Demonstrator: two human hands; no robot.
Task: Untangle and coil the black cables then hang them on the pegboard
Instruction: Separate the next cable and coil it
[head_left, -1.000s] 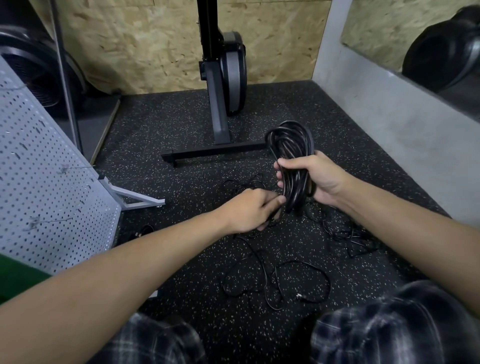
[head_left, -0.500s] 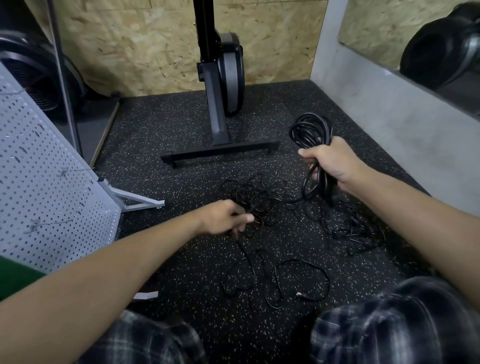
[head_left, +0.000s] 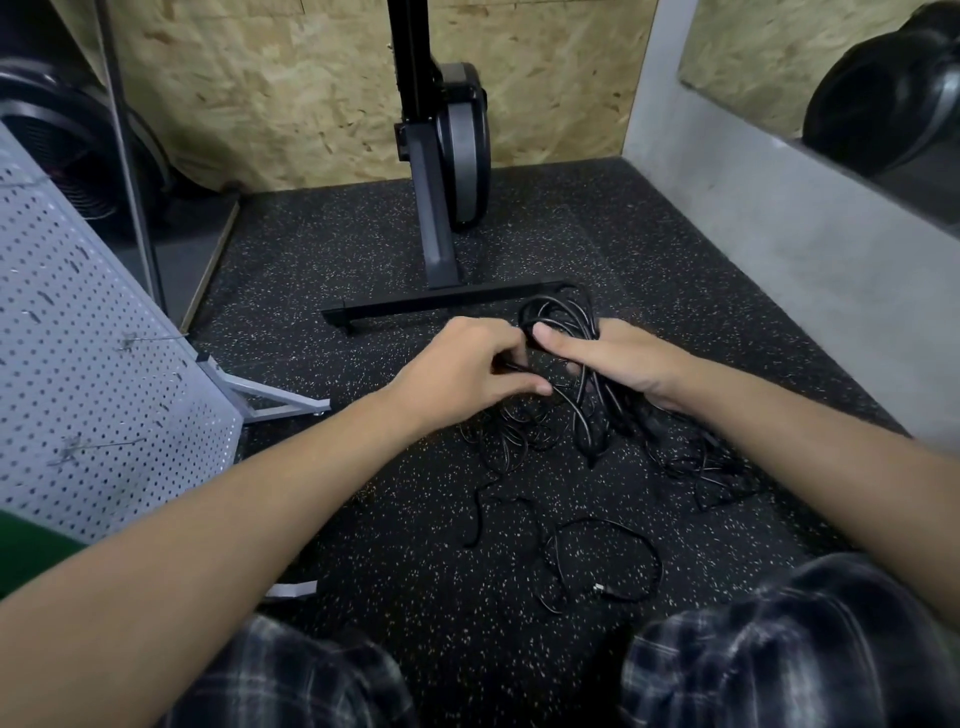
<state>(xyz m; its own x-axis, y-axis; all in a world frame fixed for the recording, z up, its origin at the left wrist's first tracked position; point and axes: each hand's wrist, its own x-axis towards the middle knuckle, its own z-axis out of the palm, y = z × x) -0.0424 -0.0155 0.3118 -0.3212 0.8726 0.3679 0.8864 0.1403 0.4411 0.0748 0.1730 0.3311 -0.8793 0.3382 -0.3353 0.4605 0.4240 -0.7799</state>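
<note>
right hand (head_left: 618, 358) grips a coil of black cable (head_left: 563, 317); its fingers are mostly hidden behind the loops. left hand (head_left: 462, 374), just beside it, pinches one strand, fingertips partly hidden. thin tangled cables (head_left: 602, 561) lie on the floor (head_left: 322, 249) below both hands, blurry w/ dark flecks. pegboard (head_left: 88, 395) well left of left hand, cut off at the edge.

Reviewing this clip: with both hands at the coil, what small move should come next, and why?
Probably lay the strand pinched by the left hand onto the coil held by the right hand as another loop. Loose cable is tangled on the floor, so coiling looks unfinished and the pegboard should wait.
</note>
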